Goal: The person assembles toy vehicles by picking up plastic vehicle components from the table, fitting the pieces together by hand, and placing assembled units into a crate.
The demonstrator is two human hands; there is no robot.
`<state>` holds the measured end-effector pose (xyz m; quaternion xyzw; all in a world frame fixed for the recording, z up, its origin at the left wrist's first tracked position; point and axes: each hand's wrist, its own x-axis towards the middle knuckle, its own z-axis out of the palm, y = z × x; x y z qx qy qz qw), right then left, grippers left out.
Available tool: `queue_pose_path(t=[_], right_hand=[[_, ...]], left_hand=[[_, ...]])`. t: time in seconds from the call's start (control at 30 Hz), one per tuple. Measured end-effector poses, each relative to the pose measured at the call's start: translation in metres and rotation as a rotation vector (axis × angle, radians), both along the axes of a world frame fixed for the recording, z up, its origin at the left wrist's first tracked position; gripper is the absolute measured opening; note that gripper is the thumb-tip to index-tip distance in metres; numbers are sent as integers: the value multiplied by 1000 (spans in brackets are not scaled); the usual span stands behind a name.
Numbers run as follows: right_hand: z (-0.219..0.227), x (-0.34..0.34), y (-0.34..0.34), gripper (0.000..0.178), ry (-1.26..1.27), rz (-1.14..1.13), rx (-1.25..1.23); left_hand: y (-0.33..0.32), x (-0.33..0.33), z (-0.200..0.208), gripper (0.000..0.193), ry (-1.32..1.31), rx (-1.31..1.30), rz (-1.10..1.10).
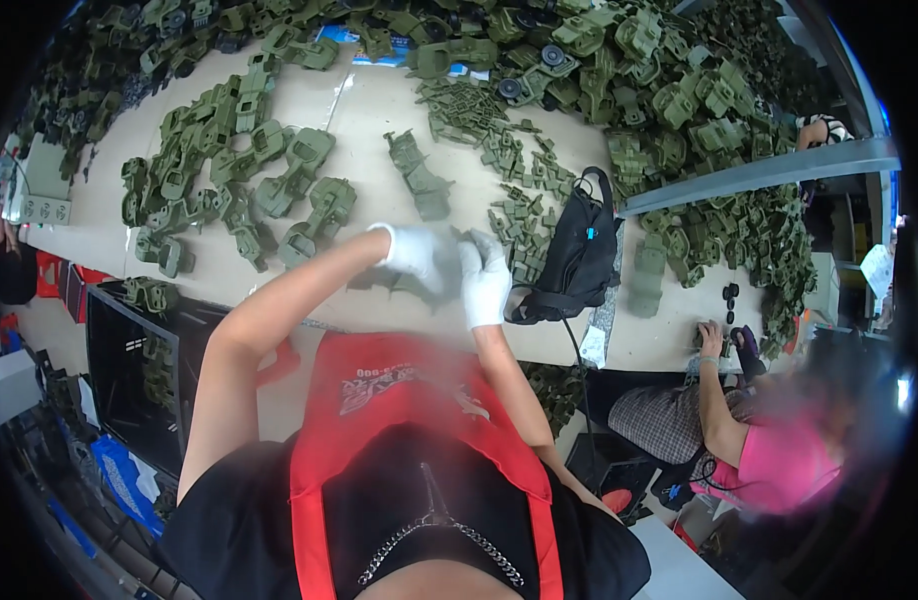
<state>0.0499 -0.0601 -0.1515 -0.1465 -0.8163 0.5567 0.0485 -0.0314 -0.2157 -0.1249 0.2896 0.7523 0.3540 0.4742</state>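
In a white glove, my left hand (419, 256) is over the table, its fingers smeared by motion. My right hand (487, 280), also gloved in white, is close beside it with the fingers drawn together; what they pinch, if anything, does not show clearly. A blurred olive-green plastic part (404, 284) lies partly hidden under the left hand. Just beyond the hands is another flat green plastic piece (419, 178), lying by itself. Small green parts (524, 160) are spread to the right of it.
Green toy-vehicle bodies (224, 160) are gathered at left, with a large heap (649, 70) at far right. A black bag (577, 245) lies right of my hands, near a metal bar (769, 175). A co-worker in pink (779, 455) sits at right. A black crate (129, 370) stands at left.
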Motion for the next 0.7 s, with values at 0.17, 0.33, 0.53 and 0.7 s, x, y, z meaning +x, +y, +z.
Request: queue_pose_path(t=[0.17, 0.33, 0.53, 0.7], right_hand=[[-30, -1, 27, 25, 42, -133, -141], [-44, 12, 42, 22, -101, -68, -234], [6, 18, 29, 24, -216, -72, -474], [63, 13, 39, 22, -254, -53, -555]], left_hand=[[-5, -7, -17, 54, 424, -418, -146], [6, -89, -25, 62, 1143, -397, -125], [22, -112, -33, 65, 793, -580, -521], [-8, -104, 18, 39, 630, -454, 148]])
